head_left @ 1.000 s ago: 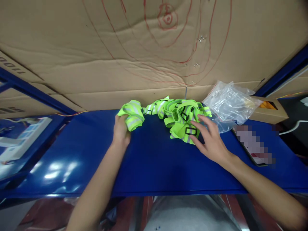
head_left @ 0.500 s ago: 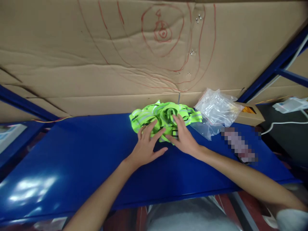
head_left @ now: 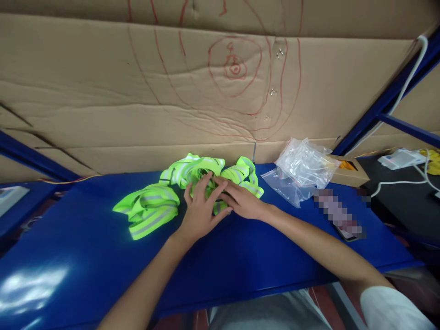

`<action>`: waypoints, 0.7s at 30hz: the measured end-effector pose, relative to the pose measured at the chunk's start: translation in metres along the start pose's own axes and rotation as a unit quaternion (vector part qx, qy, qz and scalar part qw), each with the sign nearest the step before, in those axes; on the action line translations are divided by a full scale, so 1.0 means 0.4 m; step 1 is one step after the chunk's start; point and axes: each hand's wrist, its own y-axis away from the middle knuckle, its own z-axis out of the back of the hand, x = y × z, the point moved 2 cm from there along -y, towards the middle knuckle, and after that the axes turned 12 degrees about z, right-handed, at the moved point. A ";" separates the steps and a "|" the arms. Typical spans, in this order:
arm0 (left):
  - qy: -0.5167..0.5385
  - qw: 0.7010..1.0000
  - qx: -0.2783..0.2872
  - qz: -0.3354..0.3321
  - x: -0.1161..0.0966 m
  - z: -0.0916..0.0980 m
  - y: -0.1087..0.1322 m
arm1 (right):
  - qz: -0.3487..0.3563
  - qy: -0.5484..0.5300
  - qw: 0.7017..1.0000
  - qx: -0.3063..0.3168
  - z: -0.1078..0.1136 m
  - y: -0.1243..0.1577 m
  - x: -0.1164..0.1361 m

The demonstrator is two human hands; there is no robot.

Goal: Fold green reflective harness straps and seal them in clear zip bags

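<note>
On the blue table (head_left: 85,229), left: a loose clump of neon straps (head_left: 154,206) with grey stripes. Next, your left hand (head_left: 199,215), thumb and fingers spread, over the middle tangle (head_left: 187,169). Your right hand (head_left: 245,201) is there too, fingertips hidden; cannot tell if it grips. Farther right, a heap of clear plastic bags (head_left: 305,160), contents unclear; just beside, a cardboard box (head_left: 355,178) with something orange (head_left: 348,165) inside

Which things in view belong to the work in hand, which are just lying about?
In hand:
- neon-green reflective straps, with left hand and right hand at them

Apparently lying about, untouched:
- clear plastic bags
- phone
- small cardboard box
</note>
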 end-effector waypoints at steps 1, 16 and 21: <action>-0.006 1.000 0.000 0.002 -0.007 0.000 0.001 | -0.002 0.038 0.999 0.014 0.022 0.026 0.010; -0.053 0.999 0.005 -0.001 -0.122 0.021 -0.014 | -0.044 0.205 0.970 0.125 0.165 0.291 0.032; 0.093 0.978 0.170 0.084 -0.223 -0.052 -0.101 | -0.054 0.181 0.971 0.146 0.169 0.293 0.065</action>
